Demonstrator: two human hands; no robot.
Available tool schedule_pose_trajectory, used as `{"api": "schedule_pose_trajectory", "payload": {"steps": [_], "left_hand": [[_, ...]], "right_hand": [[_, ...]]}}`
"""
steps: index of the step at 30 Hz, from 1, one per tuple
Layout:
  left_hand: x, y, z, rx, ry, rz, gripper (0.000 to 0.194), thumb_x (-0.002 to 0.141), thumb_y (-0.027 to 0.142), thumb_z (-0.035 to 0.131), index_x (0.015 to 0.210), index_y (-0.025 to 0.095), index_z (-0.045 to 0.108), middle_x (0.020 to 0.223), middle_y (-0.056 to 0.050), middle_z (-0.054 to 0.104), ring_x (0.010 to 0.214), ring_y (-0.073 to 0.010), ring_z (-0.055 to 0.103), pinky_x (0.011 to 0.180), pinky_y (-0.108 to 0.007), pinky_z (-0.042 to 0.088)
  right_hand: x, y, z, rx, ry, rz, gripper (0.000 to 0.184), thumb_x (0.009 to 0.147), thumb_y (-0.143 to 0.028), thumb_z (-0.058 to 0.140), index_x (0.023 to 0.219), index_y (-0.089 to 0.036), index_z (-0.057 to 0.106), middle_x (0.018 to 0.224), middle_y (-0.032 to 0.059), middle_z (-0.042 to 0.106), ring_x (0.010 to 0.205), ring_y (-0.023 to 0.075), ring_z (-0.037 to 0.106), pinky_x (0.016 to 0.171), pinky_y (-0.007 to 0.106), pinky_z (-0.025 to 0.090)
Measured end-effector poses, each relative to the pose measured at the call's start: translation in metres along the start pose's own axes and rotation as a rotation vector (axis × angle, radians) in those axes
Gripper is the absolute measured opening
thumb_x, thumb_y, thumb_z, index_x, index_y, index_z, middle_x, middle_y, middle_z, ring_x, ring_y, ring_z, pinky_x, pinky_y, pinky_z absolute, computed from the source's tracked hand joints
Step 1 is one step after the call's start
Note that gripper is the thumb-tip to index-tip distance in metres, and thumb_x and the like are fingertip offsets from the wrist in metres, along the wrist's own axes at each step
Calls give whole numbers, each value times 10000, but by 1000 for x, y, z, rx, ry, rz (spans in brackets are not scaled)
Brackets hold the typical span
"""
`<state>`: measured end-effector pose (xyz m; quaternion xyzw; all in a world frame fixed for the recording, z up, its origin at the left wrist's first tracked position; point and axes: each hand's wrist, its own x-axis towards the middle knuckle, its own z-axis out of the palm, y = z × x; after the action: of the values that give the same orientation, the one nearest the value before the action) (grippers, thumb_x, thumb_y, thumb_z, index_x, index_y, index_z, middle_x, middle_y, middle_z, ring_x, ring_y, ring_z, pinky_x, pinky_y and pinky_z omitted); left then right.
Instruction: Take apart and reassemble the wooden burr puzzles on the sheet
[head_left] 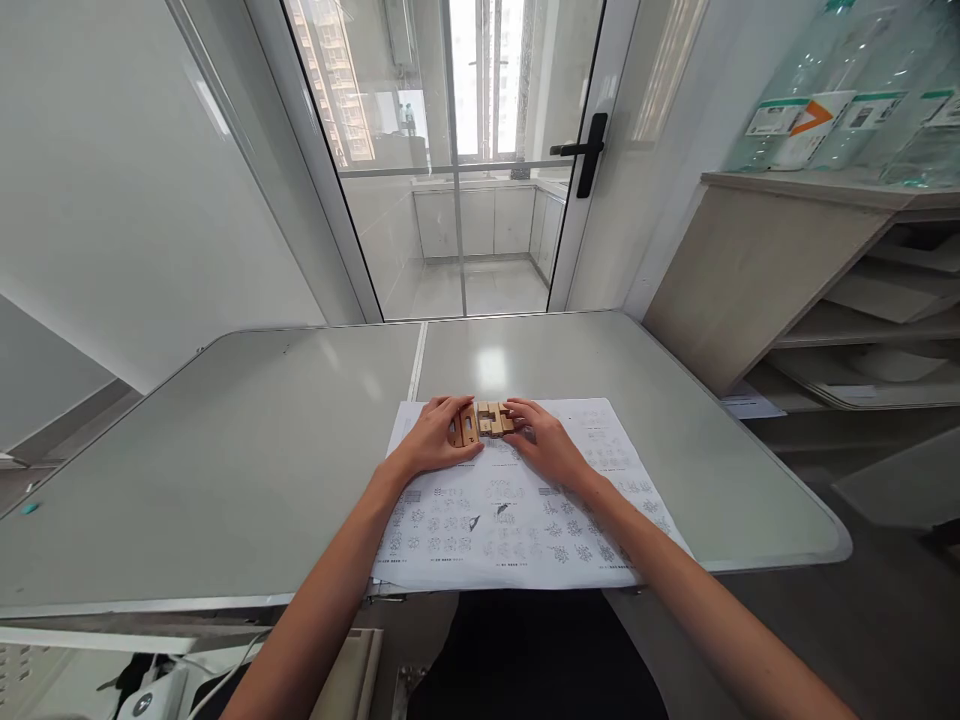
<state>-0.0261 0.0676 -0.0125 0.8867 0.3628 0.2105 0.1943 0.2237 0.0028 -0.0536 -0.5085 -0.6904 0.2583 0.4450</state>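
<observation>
left fingers (452,402) curl around a slotted wooden piece (469,424); right fingers (526,406) pinch a notched wooden block (490,420) just right of it, above the printed sheet's (502,562) far part on the table (225,460). fitting or aligning seems underway, calling for steady matching of notches.

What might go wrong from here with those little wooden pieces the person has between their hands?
The left wooden piece and right wooden piece sit close together, so the left hand and right hand might knock one against the other. The printed sheet reaches the near edge of the table, so a forearm might drag it askew.
</observation>
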Motion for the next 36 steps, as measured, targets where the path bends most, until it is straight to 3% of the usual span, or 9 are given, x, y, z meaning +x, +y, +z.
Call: {"api": "schedule_pose_trajectory", "payload": {"steps": [13, 18, 22, 26, 28, 32, 36], "left_hand": [[-3, -5, -8, 76, 61, -30, 915, 747, 612, 859, 1510, 237, 520, 1380, -132, 632, 1375, -372, 510, 1166, -544, 450], [-5, 8, -12, 45, 76, -8, 821, 804, 555, 838, 1501, 249, 529, 1405, -124, 625, 1386, -359, 515, 1176, -536, 459], [-34, 35, -16, -14, 50, -3, 658, 938, 461, 722, 1536, 301, 499, 1512, -104, 585, 1459, -339, 481, 1216, -554, 441], [-86, 66, -17, -113, 52, -87, 549, 991, 454, 661, 1511, 338, 525, 1532, -81, 581, 1449, -313, 526, 1232, -545, 447], [-110, 78, -14, -159, 36, -160, 493, 994, 474, 658, 1462, 343, 572, 1513, -80, 601, 1402, -306, 579, 1208, -519, 480], [-138, 90, -6, -277, 55, -277, 364, 1009, 475, 632, 1344, 336, 654, 1408, -69, 685, 1305, -297, 657, 1140, -496, 538], [-143, 92, -2, -365, 128, -379, 340, 1001, 508, 621, 1272, 318, 698, 1243, -68, 768, 1185, -302, 719, 1055, -491, 582]], "right_hand": [[-5, -5, 3, 206, -133, -78, 453, 951, -152, 581, 1389, -253, 636, 1554, 82, 578, 1320, 231, 679, 1176, 482, 551], [-2, -11, 2, 218, -90, -88, 359, 968, -212, 587, 1318, -238, 666, 1500, 104, 620, 1255, 238, 715, 1127, 489, 590], [-17, -26, -8, 184, -3, 13, 292, 992, -295, 608, 1271, -244, 679, 1417, 116, 683, 1267, 266, 707, 1053, 495, 633], [-55, -46, -25, 201, -65, 287, 336, 979, -340, 665, 1307, -263, 662, 1320, 122, 746, 1236, 283, 737, 1064, 522, 620], [-77, -55, -30, 231, -79, 355, 308, 989, -362, 660, 1284, -278, 672, 1331, 116, 747, 1255, 285, 728, 1094, 530, 599], [-111, -63, -29, 271, -53, 395, 292, 1011, -447, 630, 1255, -299, 695, 1317, 108, 751, 1247, 293, 726, 1070, 525, 611], [-125, -66, -19, 173, 37, 339, 274, 1017, -500, 615, 1170, -298, 718, 1238, 99, 766, 1169, 303, 739, 1020, 510, 627]]}}
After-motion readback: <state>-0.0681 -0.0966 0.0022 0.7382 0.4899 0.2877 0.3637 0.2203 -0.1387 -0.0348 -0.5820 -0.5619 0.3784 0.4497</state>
